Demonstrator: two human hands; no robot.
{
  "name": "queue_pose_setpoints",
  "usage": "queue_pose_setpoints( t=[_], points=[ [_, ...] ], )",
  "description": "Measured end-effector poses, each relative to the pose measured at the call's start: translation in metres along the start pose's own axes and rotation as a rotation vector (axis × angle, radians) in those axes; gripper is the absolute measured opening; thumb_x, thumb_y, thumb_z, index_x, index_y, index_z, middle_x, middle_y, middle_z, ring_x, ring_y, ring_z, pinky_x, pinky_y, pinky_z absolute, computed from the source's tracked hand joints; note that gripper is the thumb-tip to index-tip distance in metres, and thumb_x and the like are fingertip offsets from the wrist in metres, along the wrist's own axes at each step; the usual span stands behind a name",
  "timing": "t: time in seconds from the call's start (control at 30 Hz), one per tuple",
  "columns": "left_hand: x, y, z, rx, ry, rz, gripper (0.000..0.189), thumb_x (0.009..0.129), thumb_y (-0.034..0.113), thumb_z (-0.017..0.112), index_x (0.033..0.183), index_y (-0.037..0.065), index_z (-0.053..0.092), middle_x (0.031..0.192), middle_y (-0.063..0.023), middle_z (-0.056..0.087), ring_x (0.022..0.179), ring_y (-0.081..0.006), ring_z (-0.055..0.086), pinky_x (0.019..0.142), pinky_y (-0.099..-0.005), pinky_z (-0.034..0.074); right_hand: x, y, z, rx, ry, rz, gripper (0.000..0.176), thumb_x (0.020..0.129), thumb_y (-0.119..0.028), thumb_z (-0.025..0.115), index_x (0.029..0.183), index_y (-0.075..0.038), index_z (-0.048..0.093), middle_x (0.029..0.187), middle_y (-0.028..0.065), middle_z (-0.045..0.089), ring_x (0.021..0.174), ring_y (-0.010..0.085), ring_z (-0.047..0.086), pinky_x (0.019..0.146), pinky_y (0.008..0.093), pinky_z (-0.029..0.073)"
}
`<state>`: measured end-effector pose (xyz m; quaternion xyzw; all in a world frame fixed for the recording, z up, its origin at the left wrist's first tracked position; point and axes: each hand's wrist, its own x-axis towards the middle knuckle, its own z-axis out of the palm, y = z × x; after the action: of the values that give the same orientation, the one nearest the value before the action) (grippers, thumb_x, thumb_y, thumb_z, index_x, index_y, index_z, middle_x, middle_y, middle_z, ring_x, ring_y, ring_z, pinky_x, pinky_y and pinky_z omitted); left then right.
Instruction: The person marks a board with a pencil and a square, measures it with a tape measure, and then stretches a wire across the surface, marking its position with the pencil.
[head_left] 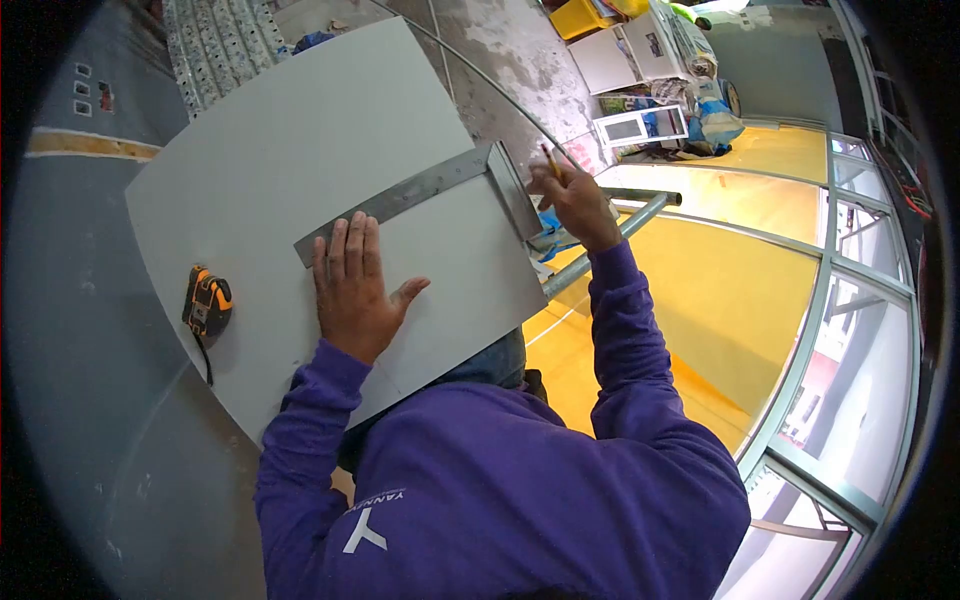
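Note:
A large pale board lies in front of me with a metal try square on it. The square's long blade crosses the board, and its short arm runs along the right edge. My left hand is flat, fingers spread, with its fingertips on the blade's left end and the palm over the board. Just right of the short arm, my right hand is closed around a pencil, which points up and away from the board. A black and orange tape measure rests near the board's left edge.
A metal pipe sticks out past the board's right edge. A perforated metal plank is at the upper left. A cable crosses the concrete floor. Boxes and a yellow container are at the back; framed glass panels stand right.

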<state>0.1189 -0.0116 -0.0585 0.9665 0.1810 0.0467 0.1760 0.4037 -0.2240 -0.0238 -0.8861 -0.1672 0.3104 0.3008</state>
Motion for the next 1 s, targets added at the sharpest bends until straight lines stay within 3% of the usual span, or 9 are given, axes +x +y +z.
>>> queue_pose_setpoints(
  t=[0.07, 0.17, 0.37, 0.43, 0.5, 0.6, 0.7, 0.77, 1.0],
  points=[
    [0.000, 0.000, -0.001, -0.011, -0.017, -0.010, 0.099, 0.091, 0.074, 0.055, 0.158, 0.005, 0.032, 0.160, -0.0131, 0.036, 0.153, -0.0309, 0.025, 0.127, -0.0548, 0.017, -0.004, 0.003, 0.004, -0.168, -0.111, -0.022, 0.034, 0.103, -0.029, 0.063, 0.111, 0.003, 0.073, 0.083, 0.0087, 0.072, 0.069, 0.0139, 0.060, 0.069, 0.0302, 0.049],
    [-0.001, 0.000, -0.002, -0.019, -0.027, -0.021, 0.099, 0.090, 0.074, 0.056, 0.158, 0.005, 0.032, 0.160, -0.0132, 0.035, 0.152, -0.0312, 0.026, 0.127, -0.0545, 0.017, -0.015, -0.013, 0.013, -0.199, -0.013, -0.157, 0.033, 0.101, -0.027, 0.060, 0.096, 0.004, 0.069, 0.072, 0.0220, 0.064, 0.068, 0.0314, 0.064, 0.067, 0.0455, 0.048],
    [-0.001, -0.001, -0.001, -0.025, -0.009, -0.025, 0.100, 0.089, 0.075, 0.056, 0.157, 0.005, 0.034, 0.159, -0.0134, 0.037, 0.151, -0.0313, 0.028, 0.127, -0.0543, 0.018, -0.020, -0.036, 0.013, -0.332, 0.038, -0.095, 0.031, 0.101, -0.028, 0.060, 0.098, 0.001, 0.070, 0.086, 0.0267, 0.069, 0.082, 0.0456, 0.067, 0.072, 0.0492, 0.051],
    [0.000, -0.001, -0.004, -0.037, -0.008, -0.028, 0.099, 0.089, 0.075, 0.056, 0.156, 0.005, 0.035, 0.158, -0.0134, 0.037, 0.151, -0.0310, 0.028, 0.127, -0.0544, 0.019, -0.014, -0.033, 0.025, -0.269, 0.361, -0.323, 0.029, 0.102, -0.028, 0.061, 0.100, -0.001, 0.072, 0.089, 0.0256, 0.069, 0.080, 0.0428, 0.067, 0.073, 0.0469, 0.052],
    [0.001, 0.000, -0.005, -0.036, -0.005, -0.030, 0.100, 0.088, 0.076, 0.056, 0.155, 0.005, 0.037, 0.158, -0.0133, 0.038, 0.150, -0.0306, 0.031, 0.126, -0.0547, 0.021, -0.020, -0.062, 0.020, -0.105, 0.364, -0.295, 0.035, 0.109, -0.026, 0.050, 0.102, -0.001, 0.072, 0.084, 0.0157, 0.068, 0.082, 0.0281, 0.068, 0.079, 0.0399, 0.052],
    [-0.001, 0.000, -0.004, -0.052, -0.001, -0.033, 0.101, 0.087, 0.076, 0.057, 0.155, 0.005, 0.036, 0.158, -0.0133, 0.039, 0.150, -0.0302, 0.032, 0.126, -0.0557, 0.020, -0.015, -0.098, 0.036, 0.175, 0.410, -0.603, 0.048, 0.113, -0.031, 0.038, 0.100, 0.001, 0.072, 0.095, 0.0138, 0.071, 0.095, 0.0245, 0.065, 0.095, 0.0358, 0.048],
    [-0.002, -0.001, -0.002, -0.042, 0.022, -0.030, 0.102, 0.087, 0.078, 0.056, 0.155, 0.006, 0.036, 0.158, -0.0133, 0.039, 0.151, -0.0290, 0.032, 0.125, -0.0562, 0.019, -0.017, -0.135, 0.057, 0.269, 0.007, -0.386, 0.049, 0.113, -0.033, 0.042, 0.100, 0.002, 0.072, 0.094, 0.0133, 0.073, 0.083, 0.0224, 0.070, 0.082, 0.0337, 0.055],
    [-0.003, -0.001, 0.000, -0.028, 0.027, -0.038, 0.102, 0.086, 0.078, 0.056, 0.155, 0.006, 0.036, 0.158, -0.0129, 0.039, 0.152, -0.0279, 0.031, 0.124, -0.0562, 0.017, -0.013, -0.152, 0.098, 0.562, -0.105, -0.435, 0.034, 0.108, -0.027, 0.057, 0.100, 0.002, 0.073, 0.091, 0.0133, 0.075, 0.081, 0.0209, 0.073, 0.074, 0.0323, 0.057],
    [0.001, 0.001, -0.010, 0.009, -0.071, -0.100, 0.098, 0.088, 0.078, 0.054, 0.154, 0.006, 0.039, 0.160, -0.0075, 0.040, 0.153, -0.0190, 0.029, 0.124, -0.0553, 0.015, -0.002, -0.175, 0.131, 0.089, -0.237, -0.743, 0.024, 0.099, -0.020, 0.071, 0.103, 0.003, 0.073, 0.091, 0.0137, 0.077, 0.081, 0.0196, 0.075, 0.073, 0.0309, 0.057]
  ],
)
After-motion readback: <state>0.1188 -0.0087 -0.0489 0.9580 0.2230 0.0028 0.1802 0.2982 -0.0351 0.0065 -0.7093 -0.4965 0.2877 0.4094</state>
